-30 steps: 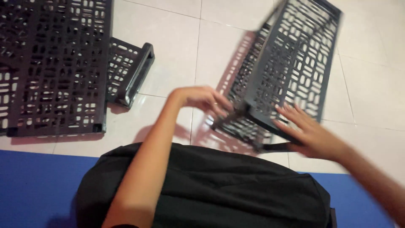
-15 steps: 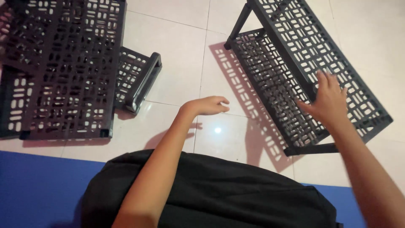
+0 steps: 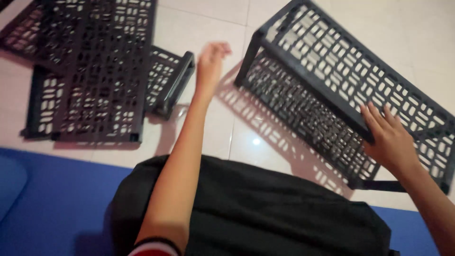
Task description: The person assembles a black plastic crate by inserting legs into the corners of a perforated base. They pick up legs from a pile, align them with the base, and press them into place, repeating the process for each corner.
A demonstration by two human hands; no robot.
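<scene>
A black plastic lattice rack (image 3: 332, 76), made of two joined perforated panels, lies tilted on the white tiled floor at the right. My right hand (image 3: 386, 137) rests on the front edge of its upper panel, fingers spread over the rim. My left hand (image 3: 211, 61) hangs in the air over the floor between the rack and a stack of loose lattice panels (image 3: 90, 71) at the left; it holds nothing and its fingers are loosely curled. The nearest thing to it is a small black panel (image 3: 170, 83) sticking out from the stack.
A black cloth bag or garment (image 3: 265, 213) lies across my lap at the bottom. A blue mat (image 3: 52, 204) covers the floor at the bottom left and right. White tiles (image 3: 222, 132) show between the stack and the rack.
The rack went from tipped up in both hands to lying on the floor. My left hand let go and moved up and left toward the stack. My right hand stayed on the rack.
</scene>
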